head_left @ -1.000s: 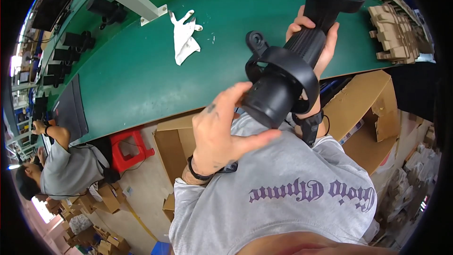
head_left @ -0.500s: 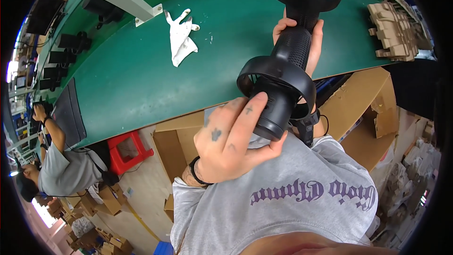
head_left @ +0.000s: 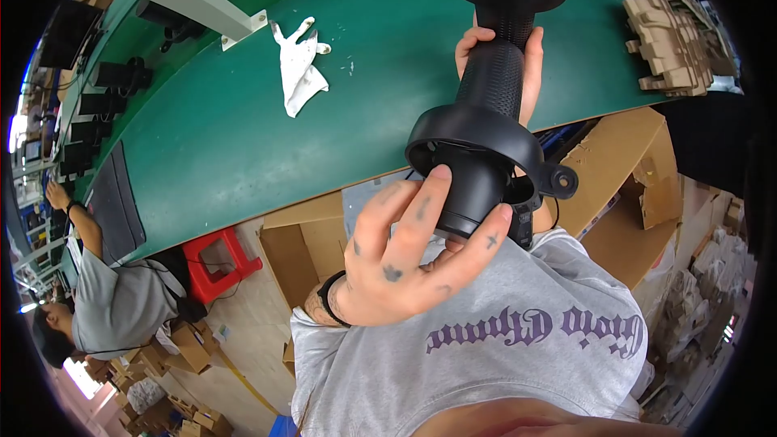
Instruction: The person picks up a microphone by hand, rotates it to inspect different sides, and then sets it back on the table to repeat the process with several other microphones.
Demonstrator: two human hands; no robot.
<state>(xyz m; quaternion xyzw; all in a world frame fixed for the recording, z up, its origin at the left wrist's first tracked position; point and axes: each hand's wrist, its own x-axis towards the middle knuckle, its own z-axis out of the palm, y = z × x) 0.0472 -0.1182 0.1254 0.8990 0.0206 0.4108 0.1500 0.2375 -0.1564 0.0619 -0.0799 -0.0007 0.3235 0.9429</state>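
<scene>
Right of centre in the frame, I see a long black ringed device held aslant across the near edge of the green bench. The left hand has its fingers spread around the smooth near end; the right hand is wrapped about the slimmer middle, its palm hidden from me. At the top of the frame the far ring juts well past that right hand, so a slack grip there could, I'd judge, let it tip onto the bench. Slick casing could also slide off the left fingertips, perhaps dropping the near end toward the cardboard box
</scene>
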